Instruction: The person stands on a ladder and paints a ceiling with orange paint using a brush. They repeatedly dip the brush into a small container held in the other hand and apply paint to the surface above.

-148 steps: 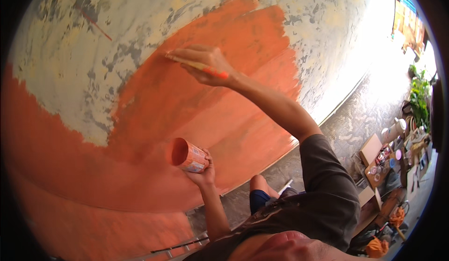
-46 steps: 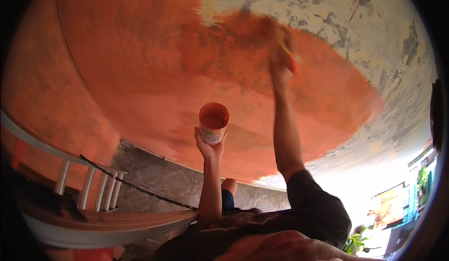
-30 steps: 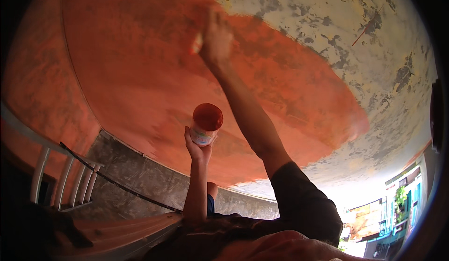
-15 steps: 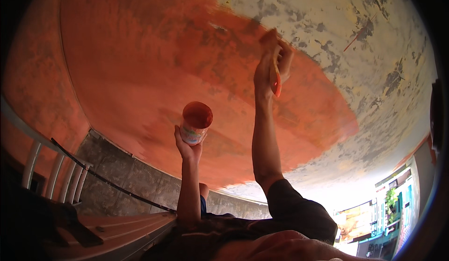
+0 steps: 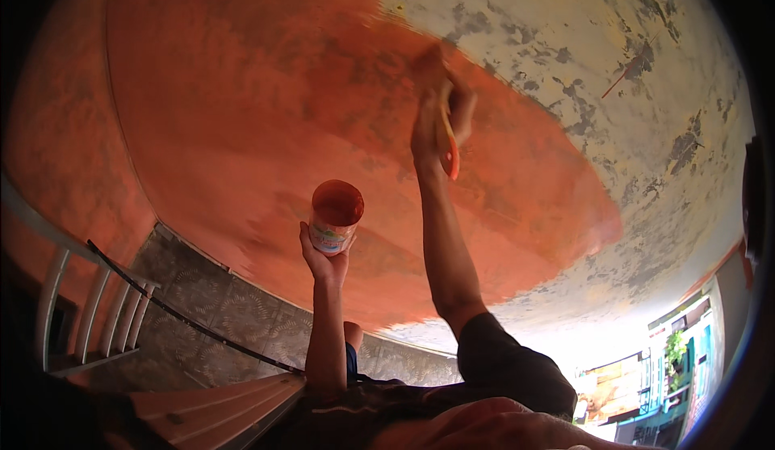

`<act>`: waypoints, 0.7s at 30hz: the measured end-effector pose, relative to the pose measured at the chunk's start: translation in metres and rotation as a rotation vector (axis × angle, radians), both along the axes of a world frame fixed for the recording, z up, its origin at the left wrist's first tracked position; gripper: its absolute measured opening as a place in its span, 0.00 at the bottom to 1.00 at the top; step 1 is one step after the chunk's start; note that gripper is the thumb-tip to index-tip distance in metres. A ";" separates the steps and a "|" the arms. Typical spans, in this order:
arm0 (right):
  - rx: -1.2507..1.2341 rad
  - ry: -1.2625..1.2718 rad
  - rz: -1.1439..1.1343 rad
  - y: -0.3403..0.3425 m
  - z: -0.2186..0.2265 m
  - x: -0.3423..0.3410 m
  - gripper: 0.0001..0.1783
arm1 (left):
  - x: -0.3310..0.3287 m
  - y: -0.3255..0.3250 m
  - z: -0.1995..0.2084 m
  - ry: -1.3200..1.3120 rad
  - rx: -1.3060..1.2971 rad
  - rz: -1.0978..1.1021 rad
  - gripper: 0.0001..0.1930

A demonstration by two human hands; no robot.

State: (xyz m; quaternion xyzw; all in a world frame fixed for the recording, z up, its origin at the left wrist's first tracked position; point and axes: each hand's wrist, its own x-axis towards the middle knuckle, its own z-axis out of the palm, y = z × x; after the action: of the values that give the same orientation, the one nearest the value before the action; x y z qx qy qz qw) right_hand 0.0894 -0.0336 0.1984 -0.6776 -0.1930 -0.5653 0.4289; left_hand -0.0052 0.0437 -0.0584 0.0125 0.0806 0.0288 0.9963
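My right hand (image 5: 437, 119) grips a paintbrush (image 5: 450, 153) by its orange-tipped handle, with the bristle end up against the wall (image 5: 355, 143). Motion blurs the bristles. Orange paint covers the wall's left and middle, and the brush is on the orange side, close to the border with the bare, patchy grey-white part. Lower and to the left, my left hand (image 5: 326, 263) holds a small paint tub (image 5: 333, 236) from beneath, fingers wrapped round its base. The tub's inside is coated with orange-red paint, and a printed label runs round its outside.
A white railing (image 5: 95, 309) and a long dark rod (image 5: 186, 313) are at the lower left, by a slatted reddish surface (image 5: 218, 410). Patterned grey floor tiles (image 5: 202, 288) run below the wall. At the lower right, a bright opening shows a green plant (image 5: 675, 347).
My right hand and the brush have moved left and slightly down, away from the paint border into the orange area. My left hand with the tub has barely shifted.
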 end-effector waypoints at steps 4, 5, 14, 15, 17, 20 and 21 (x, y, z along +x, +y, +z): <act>-0.402 0.042 0.097 0.040 0.028 0.036 0.13 | -0.005 -0.003 0.000 0.039 0.023 -0.040 0.29; -0.482 0.019 -0.013 0.036 0.028 0.059 0.13 | -0.008 -0.010 0.002 0.041 0.030 -0.060 0.29; -0.084 -0.075 -0.239 -0.020 0.000 0.010 0.13 | 0.000 0.002 -0.008 -0.008 0.030 0.001 0.29; -0.080 -0.074 -0.219 -0.016 0.005 -0.001 0.13 | 0.000 0.001 -0.007 -0.007 0.014 0.006 0.29; -0.107 -0.064 -0.153 0.008 0.021 -0.006 0.15 | -0.003 -0.002 -0.007 0.000 0.014 -0.025 0.29; -0.645 -0.108 -0.350 0.017 0.017 0.049 0.20 | -0.008 -0.016 -0.002 0.046 0.051 -0.078 0.30; -0.583 -0.081 -0.154 0.042 0.024 0.055 0.23 | -0.007 -0.014 0.000 0.025 0.072 -0.073 0.29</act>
State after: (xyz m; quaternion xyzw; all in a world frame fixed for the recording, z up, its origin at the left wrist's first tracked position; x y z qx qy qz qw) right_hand 0.1447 0.0083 0.2226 -0.7618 -0.3118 -0.5435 0.1643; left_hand -0.0121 0.0299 -0.0581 0.0518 0.0917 -0.0049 0.9944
